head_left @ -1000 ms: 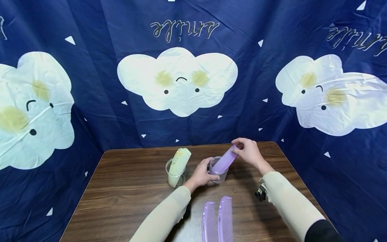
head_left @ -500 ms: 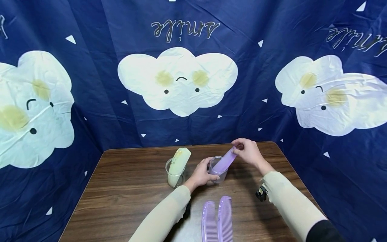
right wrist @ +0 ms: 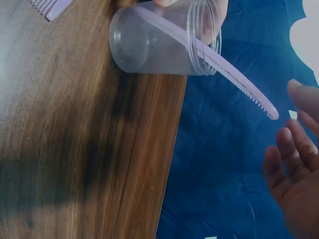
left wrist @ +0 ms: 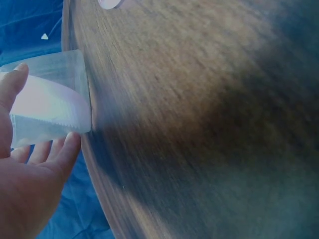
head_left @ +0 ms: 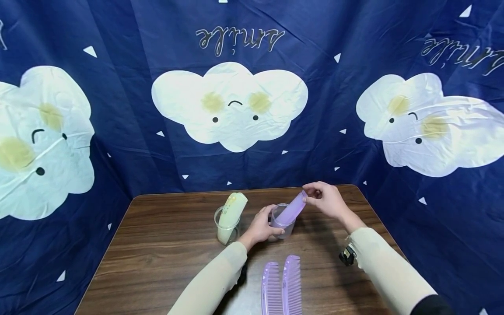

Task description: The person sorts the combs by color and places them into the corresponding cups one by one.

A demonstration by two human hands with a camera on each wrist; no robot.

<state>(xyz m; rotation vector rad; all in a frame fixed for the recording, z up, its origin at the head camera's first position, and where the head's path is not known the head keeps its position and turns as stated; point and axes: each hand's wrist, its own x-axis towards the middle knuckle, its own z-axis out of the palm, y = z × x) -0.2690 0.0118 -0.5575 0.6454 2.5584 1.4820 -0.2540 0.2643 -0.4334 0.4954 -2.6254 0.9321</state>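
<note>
In the head view a clear plastic jar (head_left: 284, 231) stands on the table, with a purple comb (head_left: 292, 209) leaning in it and poking out past the rim. My left hand (head_left: 260, 225) grips that jar, thumb on one side and fingers on the other, as the left wrist view of the hand (left wrist: 30, 184) also shows. My right hand (head_left: 327, 202) hovers at the comb's upper end. In the right wrist view a small gap separates its loosely bent fingers (right wrist: 285, 142) from the comb's tip (right wrist: 269, 109); the jar's threaded rim faces this hand.
Two more purple combs (head_left: 271, 286) lie side by side near the table's front. Left of my left hand, a second clear jar (head_left: 227, 234) holds pale yellow-green pieces (head_left: 233, 210) with printed marks. A blue cloth (head_left: 244, 170) hangs behind the wooden table (head_left: 165, 253).
The right hand's fingers have come off the comb, and the hand has shifted slightly right. The comb stays leaning in the jar. The left hand keeps its grip.
</note>
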